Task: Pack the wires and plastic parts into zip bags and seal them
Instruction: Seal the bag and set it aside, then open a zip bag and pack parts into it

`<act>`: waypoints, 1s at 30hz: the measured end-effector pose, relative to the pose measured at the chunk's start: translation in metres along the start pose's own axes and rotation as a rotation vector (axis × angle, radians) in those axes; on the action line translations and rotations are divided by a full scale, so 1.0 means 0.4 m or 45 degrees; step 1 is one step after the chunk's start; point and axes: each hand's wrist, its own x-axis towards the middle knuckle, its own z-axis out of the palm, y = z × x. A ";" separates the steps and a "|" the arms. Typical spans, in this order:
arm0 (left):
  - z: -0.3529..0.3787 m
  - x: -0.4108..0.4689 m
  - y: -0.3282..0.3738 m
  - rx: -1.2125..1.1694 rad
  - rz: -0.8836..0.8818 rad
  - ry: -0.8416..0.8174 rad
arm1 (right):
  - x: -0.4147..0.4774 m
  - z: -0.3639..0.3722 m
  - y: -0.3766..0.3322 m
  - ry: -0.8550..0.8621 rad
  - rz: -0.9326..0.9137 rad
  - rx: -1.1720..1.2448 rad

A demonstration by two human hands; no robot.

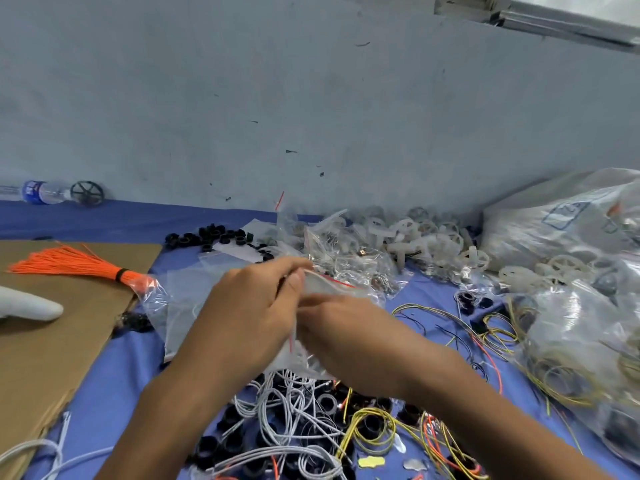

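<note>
My left hand (252, 303) and my right hand (346, 334) meet at the middle of the table, both pinching a clear zip bag (332, 285) with a red strip along its mouth. The bag's lower part (301, 362) hangs between my wrists, and what it holds is blurred. Below my hands lies a tangle of grey wires (294, 420) mixed with black plastic rings (325, 401). Yellow wires (374, 427) and orange ones spread to the right of them.
White plastic wheels (415, 237) and filled zip bags (346, 254) are heaped at the back, with large plastic sacks (571, 230) at right. An orange wire bundle (69, 265) lies on cardboard (52, 341) at left. Black rings (211, 235), empty bags (187, 306) and a water bottle (41, 192) sit behind.
</note>
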 end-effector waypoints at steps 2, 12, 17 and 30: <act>-0.010 0.008 -0.015 -0.030 -0.056 0.086 | -0.017 -0.046 0.010 0.171 0.026 0.351; -0.003 0.027 -0.061 -0.199 -0.152 0.178 | -0.109 0.065 0.202 -0.008 0.548 0.192; 0.012 0.024 -0.056 -0.185 -0.111 0.056 | -0.149 0.211 0.236 -0.394 0.463 -0.060; -0.015 0.025 -0.060 -0.276 0.068 0.012 | -0.186 0.220 0.238 -0.398 0.461 0.024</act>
